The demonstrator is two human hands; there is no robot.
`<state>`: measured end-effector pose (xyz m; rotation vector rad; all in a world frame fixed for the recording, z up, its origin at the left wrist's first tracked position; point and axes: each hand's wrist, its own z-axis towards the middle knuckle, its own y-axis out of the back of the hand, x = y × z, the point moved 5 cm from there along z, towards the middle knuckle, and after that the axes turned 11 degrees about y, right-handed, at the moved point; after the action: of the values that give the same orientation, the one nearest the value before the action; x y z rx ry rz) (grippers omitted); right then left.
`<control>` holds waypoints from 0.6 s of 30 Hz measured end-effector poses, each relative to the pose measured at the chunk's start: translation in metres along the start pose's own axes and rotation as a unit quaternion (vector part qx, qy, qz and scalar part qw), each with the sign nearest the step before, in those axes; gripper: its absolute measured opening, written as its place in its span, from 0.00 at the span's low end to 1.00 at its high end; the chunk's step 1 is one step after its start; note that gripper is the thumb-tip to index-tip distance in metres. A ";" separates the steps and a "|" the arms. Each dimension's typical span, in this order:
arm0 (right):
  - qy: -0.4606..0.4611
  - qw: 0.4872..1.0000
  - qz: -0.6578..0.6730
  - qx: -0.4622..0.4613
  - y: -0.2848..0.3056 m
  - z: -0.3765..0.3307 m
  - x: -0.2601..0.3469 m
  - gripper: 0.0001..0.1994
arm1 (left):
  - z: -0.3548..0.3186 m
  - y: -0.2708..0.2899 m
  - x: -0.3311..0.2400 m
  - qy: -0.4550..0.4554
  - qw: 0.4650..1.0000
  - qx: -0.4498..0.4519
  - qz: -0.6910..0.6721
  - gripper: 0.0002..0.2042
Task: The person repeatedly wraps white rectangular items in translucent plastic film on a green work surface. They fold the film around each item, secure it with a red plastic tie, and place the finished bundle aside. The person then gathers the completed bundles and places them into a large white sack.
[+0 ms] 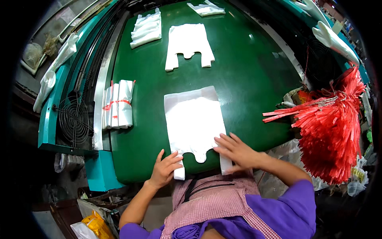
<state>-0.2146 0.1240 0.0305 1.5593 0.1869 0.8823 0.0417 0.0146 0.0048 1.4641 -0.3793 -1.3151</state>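
A flat stack of white plastic T-shirt bags [194,117] lies on the green belt right in front of me, its two handles toward my body. My left hand [165,169] rests at the left handle, fingers spread and touching its edge. Across from it, my right hand [236,151] lies over the right handle with its fingers stretched out. Neither hand is closed round the plastic. Between the handles a rounded tab [200,157] points toward me. Farther up the belt lies a second white bag stack [189,38], also with handles toward me.
A bundle of folded bags [118,104] tied with red strip sits at the belt's left edge. Folded white bags [147,28] and another bag pile [206,8] lie at the far end. Red plastic strips [330,127] hang at the right, some reaching over the belt. A wire fan guard [74,119] stands left.
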 end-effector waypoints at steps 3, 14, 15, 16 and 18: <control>-0.034 0.988 -0.148 0.032 -0.023 -0.030 0.000 0.32 | 0.027 0.008 -0.001 0.024 0.994 -0.037 -0.104 0.09; -0.151 0.923 0.271 -0.227 0.000 0.047 -0.038 0.08 | 0.101 -0.039 -0.003 0.129 0.987 0.063 0.069 0.09; -0.197 0.905 0.289 -0.240 0.000 0.056 -0.042 0.08 | 0.100 -0.033 -0.006 0.122 0.991 0.013 0.060 0.09; -0.170 0.937 0.210 -0.223 -0.009 0.061 -0.042 0.09 | 0.093 -0.026 -0.009 0.111 0.992 -0.035 0.051 0.11; -0.139 0.976 0.114 -0.122 -0.019 0.065 -0.031 0.12 | 0.074 -0.011 -0.021 0.012 0.987 -0.140 0.077 0.17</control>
<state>-0.1885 0.0590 0.0047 1.4700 -0.2979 0.8185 -0.0334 -0.0006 0.0208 1.1900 -0.2733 -1.1745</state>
